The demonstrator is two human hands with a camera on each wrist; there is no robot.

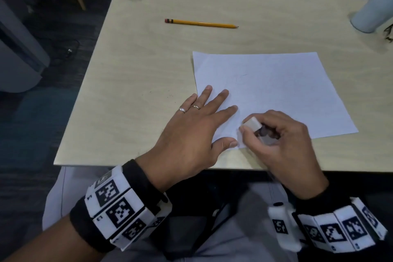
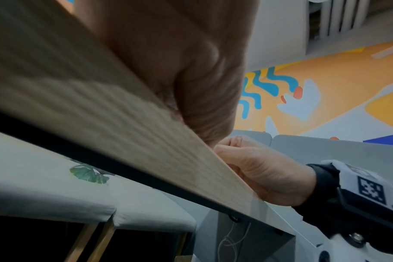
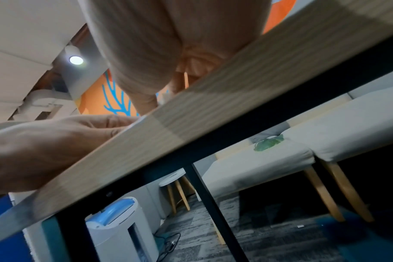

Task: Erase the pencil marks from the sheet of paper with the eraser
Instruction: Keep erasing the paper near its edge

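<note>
White paper point(image 1: 276, 91) lies flat on the pale wood counter point(image 1: 148, 70), toward the right and near side, with only a few faint pencil marks point(image 1: 241, 76) showing near its middle, far of both hands. Left hand point(image 1: 191, 134) is spread flat with fingers straight, fingertips and thumb pressing the sheet's near left corner, nothing grasped. Right hand point(image 1: 282, 140) is clenched around the eraser point(image 1: 252, 124), a small whitish block pinched between thumb and curled fingers, its exposed end tipped down at the sheet's near left part just beside the left thumb; whether it is touching the page is hard to tell from above. Both wrist views look up from under the counter edge and add little about the grip. Now the handling: that sheet looks thin, light and floppy, so it would likely slide or crumple under rubbing unless pinned close to the stroke, and the flat left palm suits that. The eraser looks soft and grippy, best held low near its working end, as it is. A yellow pencil point(image 1: 202, 24) rests far left, well apart, and a pale cylinder point(image 1: 370, 8) stands at the far right corner.
</note>
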